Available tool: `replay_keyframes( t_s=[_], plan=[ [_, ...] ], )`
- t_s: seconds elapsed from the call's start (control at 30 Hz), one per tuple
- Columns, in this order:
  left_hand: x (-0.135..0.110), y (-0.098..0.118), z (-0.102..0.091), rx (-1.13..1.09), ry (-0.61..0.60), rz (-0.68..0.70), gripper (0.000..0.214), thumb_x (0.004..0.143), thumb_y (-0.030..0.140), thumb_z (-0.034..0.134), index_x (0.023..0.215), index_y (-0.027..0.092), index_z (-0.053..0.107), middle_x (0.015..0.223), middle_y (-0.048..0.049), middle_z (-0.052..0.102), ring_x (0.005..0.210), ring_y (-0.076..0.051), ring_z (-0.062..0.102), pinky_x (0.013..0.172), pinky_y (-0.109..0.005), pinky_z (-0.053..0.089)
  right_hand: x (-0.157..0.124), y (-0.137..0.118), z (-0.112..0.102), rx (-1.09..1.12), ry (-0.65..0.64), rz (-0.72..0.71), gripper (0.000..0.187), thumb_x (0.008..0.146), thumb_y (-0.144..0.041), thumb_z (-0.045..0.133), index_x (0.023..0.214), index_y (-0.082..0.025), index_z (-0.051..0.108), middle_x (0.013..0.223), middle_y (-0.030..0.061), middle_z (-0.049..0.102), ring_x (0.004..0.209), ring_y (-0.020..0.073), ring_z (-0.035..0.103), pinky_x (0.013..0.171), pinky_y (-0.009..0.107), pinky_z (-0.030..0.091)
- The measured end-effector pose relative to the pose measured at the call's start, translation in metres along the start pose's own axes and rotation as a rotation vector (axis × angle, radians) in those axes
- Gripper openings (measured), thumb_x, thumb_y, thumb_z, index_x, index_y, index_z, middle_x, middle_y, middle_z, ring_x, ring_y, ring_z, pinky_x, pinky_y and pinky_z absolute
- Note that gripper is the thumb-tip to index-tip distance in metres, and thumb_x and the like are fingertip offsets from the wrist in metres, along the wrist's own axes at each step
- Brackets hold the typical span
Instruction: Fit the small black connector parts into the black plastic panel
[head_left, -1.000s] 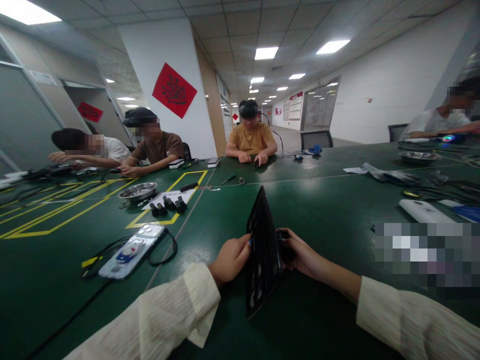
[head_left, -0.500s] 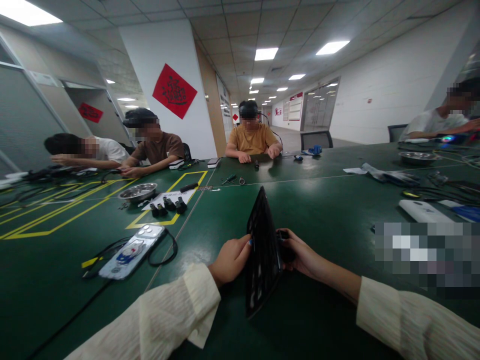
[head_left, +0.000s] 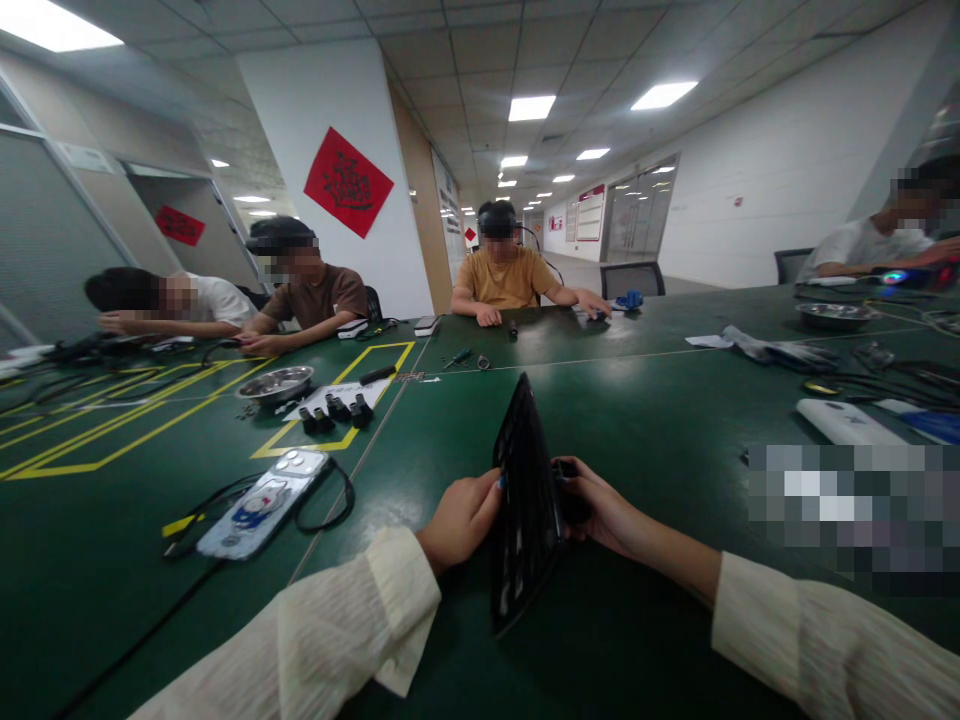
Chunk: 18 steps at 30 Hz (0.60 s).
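Observation:
A thin, glossy black panel [head_left: 525, 510], like a tablet or small screen, stands on edge almost side-on in front of me, leaning slightly. My left hand [head_left: 466, 515] grips its left face side, thumb pressed near the edge; the fingers behind are partly hidden. On the other side, my right hand [head_left: 592, 508] is closed around a dark, blocky part [head_left: 568, 478] at the panel's back. Shadow and fingers hide most of that part, and whether it is fixed to the panel I cannot tell.
On the green table [head_left: 420, 620] lie a phone [head_left: 262, 505] with black cable, several black cylindrical parts [head_left: 339, 410], a metal bowl [head_left: 275, 384] and a screwdriver [head_left: 459, 357]. A white device [head_left: 850, 422] and cables are at right. Other people sit around the table.
Across the table, a person in a yellow shirt has reached sideways to the right, hand now on a small blue item. My hands and the black panel stay in place.

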<state>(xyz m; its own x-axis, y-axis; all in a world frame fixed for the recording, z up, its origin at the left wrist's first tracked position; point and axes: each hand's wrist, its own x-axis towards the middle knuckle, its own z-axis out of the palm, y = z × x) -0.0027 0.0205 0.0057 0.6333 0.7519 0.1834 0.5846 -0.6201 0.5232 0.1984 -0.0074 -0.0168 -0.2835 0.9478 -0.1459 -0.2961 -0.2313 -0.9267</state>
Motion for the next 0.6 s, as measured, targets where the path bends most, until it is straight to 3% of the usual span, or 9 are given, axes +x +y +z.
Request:
replay_keyframes(
  t_s=[0.6],
  plan=[
    [-0.0003, 0.0011, -0.0024, -0.011, -0.015, 0.001, 0.036, 0.087, 0.033, 0.021, 0.085, 0.015, 0.051, 0.072, -0.0042, 0.058, 0.067, -0.016, 0.055, 0.063, -0.025, 0.039, 0.0029, 0.0030, -0.0046, 0.004, -0.024, -0.006, 0.032, 0.071, -0.027, 0.044, 0.101, -0.023, 0.036, 0.066, -0.0042, 0.051, 0.039, 0.0093, 0.052, 0.031, 0.017, 0.030]
  ],
)
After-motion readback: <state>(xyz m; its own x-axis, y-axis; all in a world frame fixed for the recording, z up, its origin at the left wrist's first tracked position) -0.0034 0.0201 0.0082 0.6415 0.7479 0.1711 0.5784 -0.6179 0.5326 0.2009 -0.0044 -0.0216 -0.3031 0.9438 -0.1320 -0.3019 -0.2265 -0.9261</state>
